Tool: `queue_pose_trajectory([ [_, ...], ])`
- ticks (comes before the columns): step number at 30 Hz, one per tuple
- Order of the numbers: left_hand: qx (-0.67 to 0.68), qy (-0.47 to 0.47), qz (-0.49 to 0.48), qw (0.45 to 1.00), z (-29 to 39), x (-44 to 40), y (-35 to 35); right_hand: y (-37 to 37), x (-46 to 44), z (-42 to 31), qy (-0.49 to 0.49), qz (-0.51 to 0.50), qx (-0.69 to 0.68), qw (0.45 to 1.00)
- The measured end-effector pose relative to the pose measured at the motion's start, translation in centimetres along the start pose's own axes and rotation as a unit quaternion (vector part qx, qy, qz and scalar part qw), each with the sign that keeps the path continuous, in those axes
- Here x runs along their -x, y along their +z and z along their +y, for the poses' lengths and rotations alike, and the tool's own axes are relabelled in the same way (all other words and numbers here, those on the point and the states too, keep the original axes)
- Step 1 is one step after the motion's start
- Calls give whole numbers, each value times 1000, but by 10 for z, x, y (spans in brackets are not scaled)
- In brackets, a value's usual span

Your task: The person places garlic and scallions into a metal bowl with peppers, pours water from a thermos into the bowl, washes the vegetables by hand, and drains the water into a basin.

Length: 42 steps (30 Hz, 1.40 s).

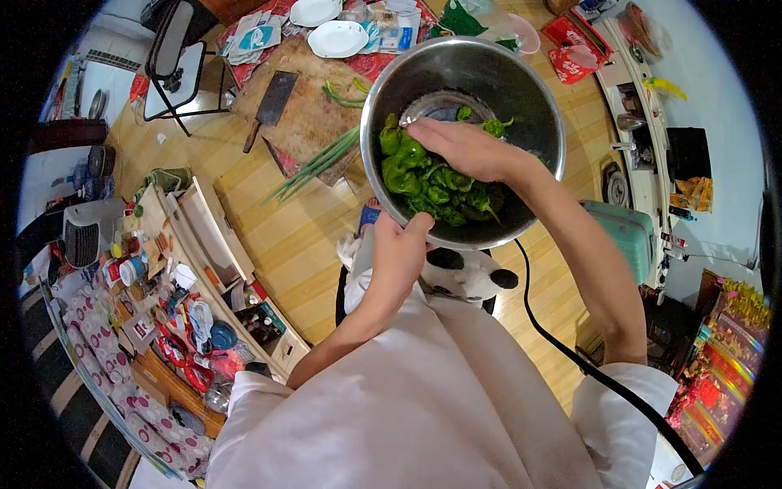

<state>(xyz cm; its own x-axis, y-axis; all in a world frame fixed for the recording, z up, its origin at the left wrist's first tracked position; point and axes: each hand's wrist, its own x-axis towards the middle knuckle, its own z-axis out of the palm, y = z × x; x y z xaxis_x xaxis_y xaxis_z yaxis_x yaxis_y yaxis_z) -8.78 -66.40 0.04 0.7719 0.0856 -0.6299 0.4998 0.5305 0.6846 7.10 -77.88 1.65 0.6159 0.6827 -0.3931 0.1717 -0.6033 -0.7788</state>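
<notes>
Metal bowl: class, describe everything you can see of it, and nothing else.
The metal bowl is round, deep and silvery, with a shiny rim and a smooth inner wall that reflects light. Its opening faces the camera. Green peppers lie inside, mostly toward the lower left of the picture. The left hand grips the near rim, thumb on top; the right hand reaches inside, over the peppers. Its underside is hidden.

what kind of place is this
Probably a home, in a room where food is being prepared: a cleaver lies on a wooden board, green peppers fill part of a metal bowl, and household clutter surrounds an open drawer.
</notes>
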Motion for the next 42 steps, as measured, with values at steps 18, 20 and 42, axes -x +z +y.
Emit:
queue_pose_trajectory([
  [18, 24, 11, 0, 1000, 13, 5, 3, 13, 2, -6, -125, 246, 106, 955],
  [20, -23, 22, 10, 999, 7, 1, -3, -3, -5, 9, -34, 265, -138, 954],
  [42, -24, -11, 24, 999, 2, 6, -1, -31, -30, 0, 33, -15, 204, 978],
])
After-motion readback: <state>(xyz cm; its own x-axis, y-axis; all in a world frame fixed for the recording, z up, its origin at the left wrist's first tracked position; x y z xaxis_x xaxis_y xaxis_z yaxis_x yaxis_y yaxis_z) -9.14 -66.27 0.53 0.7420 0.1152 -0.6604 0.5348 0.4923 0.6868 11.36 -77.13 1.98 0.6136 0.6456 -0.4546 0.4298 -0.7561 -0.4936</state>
